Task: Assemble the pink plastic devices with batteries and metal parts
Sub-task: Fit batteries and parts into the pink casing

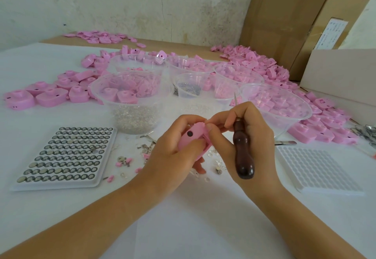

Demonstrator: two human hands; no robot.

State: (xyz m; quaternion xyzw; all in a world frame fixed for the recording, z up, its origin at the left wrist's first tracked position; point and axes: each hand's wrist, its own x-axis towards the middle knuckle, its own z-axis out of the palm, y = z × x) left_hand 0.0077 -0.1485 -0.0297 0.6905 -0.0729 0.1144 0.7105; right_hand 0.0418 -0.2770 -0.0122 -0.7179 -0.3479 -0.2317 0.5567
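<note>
L hand [175, 147], R hand [247, 136]: curled, close.

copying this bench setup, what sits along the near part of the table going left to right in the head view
battery tray → left hand gripping a pink device → right hand holding a wooden-handled tool → white tray

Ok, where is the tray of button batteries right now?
In the head view the battery tray lies on the white table at the person's left, in front of a clear tub and left of the left hand.
</note>
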